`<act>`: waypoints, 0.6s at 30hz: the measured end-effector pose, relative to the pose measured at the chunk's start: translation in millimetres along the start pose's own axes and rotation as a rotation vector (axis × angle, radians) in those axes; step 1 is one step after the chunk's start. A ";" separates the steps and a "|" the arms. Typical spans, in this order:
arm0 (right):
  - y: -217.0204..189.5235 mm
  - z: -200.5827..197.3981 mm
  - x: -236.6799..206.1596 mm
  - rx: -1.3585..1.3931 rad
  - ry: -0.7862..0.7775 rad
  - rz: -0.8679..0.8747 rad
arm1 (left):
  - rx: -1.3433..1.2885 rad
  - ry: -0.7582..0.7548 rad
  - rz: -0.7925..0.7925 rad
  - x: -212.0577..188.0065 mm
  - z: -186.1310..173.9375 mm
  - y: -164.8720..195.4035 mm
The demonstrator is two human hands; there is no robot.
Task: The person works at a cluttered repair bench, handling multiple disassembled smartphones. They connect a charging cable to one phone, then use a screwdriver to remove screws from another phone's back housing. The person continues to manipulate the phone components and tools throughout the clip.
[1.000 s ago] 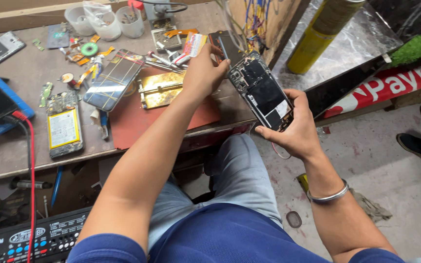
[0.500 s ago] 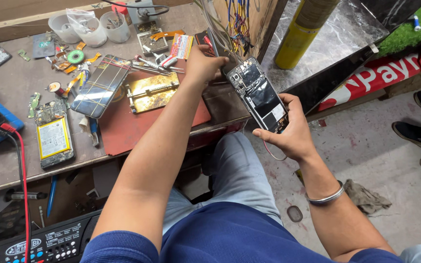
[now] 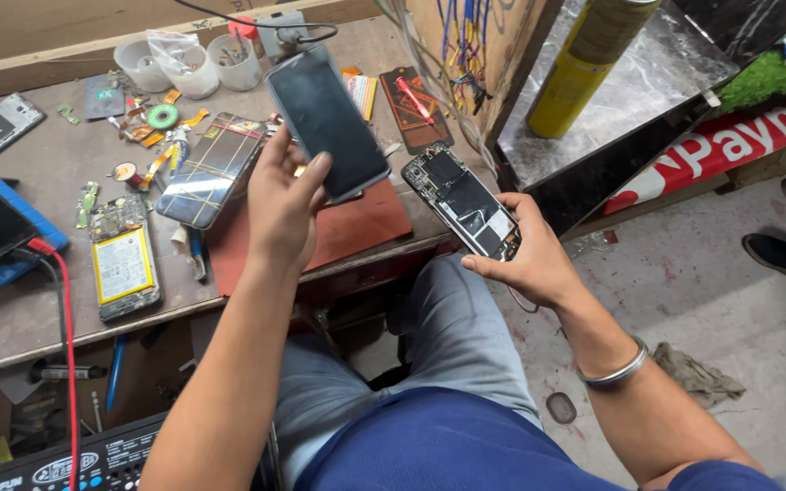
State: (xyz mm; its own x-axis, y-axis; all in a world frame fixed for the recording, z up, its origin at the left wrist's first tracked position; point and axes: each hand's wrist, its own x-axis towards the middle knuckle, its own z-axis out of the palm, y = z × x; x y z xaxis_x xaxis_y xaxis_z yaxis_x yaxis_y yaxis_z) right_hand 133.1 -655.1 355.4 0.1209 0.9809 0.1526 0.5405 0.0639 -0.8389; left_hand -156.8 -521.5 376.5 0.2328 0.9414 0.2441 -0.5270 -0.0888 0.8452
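Left hand (image 3: 282, 195) pinches a dark screen panel (image 3: 327, 123), lifted above its grip; right hand (image 3: 525, 259) clasps the opened phone body (image 3: 462, 200). Halves apart, not yet joined.

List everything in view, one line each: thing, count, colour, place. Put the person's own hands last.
dark panel: 1, black, raised above the mat in the left hand
opened phone: 1, black inside, in the right hand past the bench edge
red mat: 1, bench front
cracked phone: 1, dark, left of the mat
battery phone: 1, pale battery, bench front left
plastic cups: 3, clear, bench rear
yellow can: 1, right shelf
left hand: 1
right hand: 1, bangle on its wrist
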 end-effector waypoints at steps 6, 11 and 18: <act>-20.3 25.2 26.9 -0.133 -0.028 -0.080 | -0.218 0.051 -0.083 -65.0 -32.1 10.6; -36.8 47.9 71.1 -0.241 -0.046 0.082 | -0.202 0.002 0.016 -83.4 -47.3 7.2; -58.8 72.9 126.4 -0.549 -0.043 0.243 | -0.171 -0.032 0.063 -91.3 -60.9 4.3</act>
State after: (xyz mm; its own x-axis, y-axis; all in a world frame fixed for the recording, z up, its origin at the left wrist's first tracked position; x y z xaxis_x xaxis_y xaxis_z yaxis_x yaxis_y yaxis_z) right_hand 55.9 -521.5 386.0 0.2675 0.9627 -0.0406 0.8540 -0.2564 -0.4527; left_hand -230.1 -588.0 328.9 0.2194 0.9245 0.3118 -0.6725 -0.0883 0.7348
